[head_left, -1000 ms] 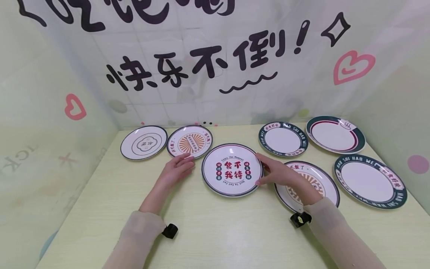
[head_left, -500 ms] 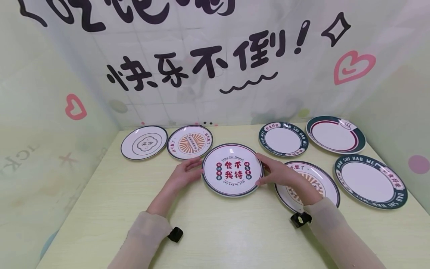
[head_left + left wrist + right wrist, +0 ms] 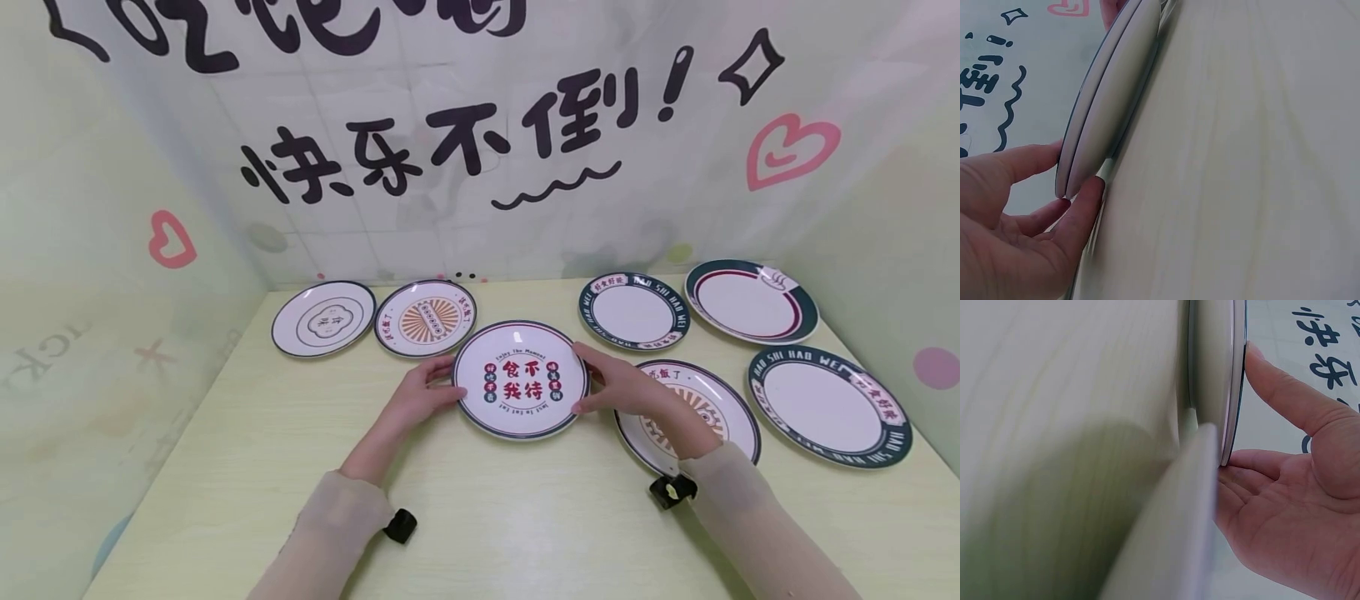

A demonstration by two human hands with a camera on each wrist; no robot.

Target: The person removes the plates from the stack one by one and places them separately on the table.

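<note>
At the middle of the table, a white plate (image 3: pixel 521 379) with red characters and a dark-blue rim is stacked on another. Two rims show edge-on in the wrist views, where the lower plate (image 3: pixel 1110 94) has a pale underside. My left hand (image 3: pixel 422 393) grips the stack's left edge, one digit on the upper rim and others beneath. At the opposite edge my right hand (image 3: pixel 626 387) holds the rim, thumb on top and fingers against the side. Under my right forearm lies a plate with an orange sunburst (image 3: pixel 738 425), partly hidden.
Back left are a plate with a cloud-shaped emblem (image 3: pixel 330 321) and another sunburst plate (image 3: pixel 427 321). Toward the right lie a small green-rimmed plate (image 3: pixel 633 312), a plate with a red ring (image 3: pixel 742 304) and a larger green-rimmed plate (image 3: pixel 825 408). A printed wall (image 3: pixel 412 242) closes the back.
My left hand has come right and nearer from beside the back sunburst plate and taken hold of the stack's left rim. My right hand stays at the right rim.
</note>
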